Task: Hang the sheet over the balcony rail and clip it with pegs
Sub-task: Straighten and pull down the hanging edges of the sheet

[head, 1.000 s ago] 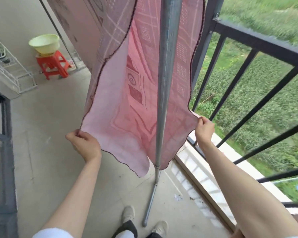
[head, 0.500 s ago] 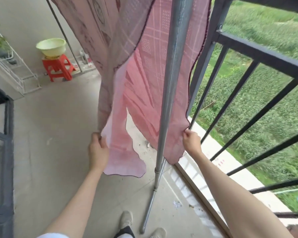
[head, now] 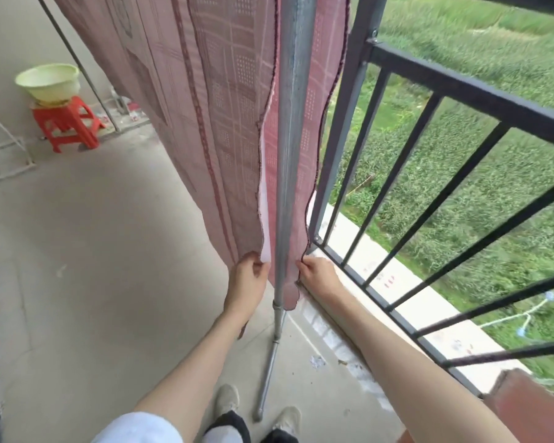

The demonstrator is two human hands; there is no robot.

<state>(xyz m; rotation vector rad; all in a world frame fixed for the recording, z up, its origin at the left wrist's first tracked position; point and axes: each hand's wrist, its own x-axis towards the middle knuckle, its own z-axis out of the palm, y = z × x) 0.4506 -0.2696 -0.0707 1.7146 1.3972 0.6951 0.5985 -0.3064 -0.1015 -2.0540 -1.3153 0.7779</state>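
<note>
A pink patterned sheet (head: 224, 129) hangs down from above in two layers, one on each side of a grey metal pole (head: 290, 155). My left hand (head: 248, 279) pinches the bottom corner of the near layer, left of the pole. My right hand (head: 317, 273) pinches the bottom edge of the far layer, right of the pole and close to the black balcony rail (head: 461, 91). The two hands sit low and near each other. The sheet's top is out of view. No pegs are visible.
The pole's leg (head: 269, 375) slants down to the floor by my shoes (head: 227, 398). A red stool (head: 66, 123) with a pale green basin (head: 48, 81) stands at the back left, next to a white wire rack (head: 0, 151). Beyond the rail lies green field.
Both hands moved inward toward the pole, bringing the sheet's two bottom corners close together. The spread, billowed sheet now hangs straight and narrow.
</note>
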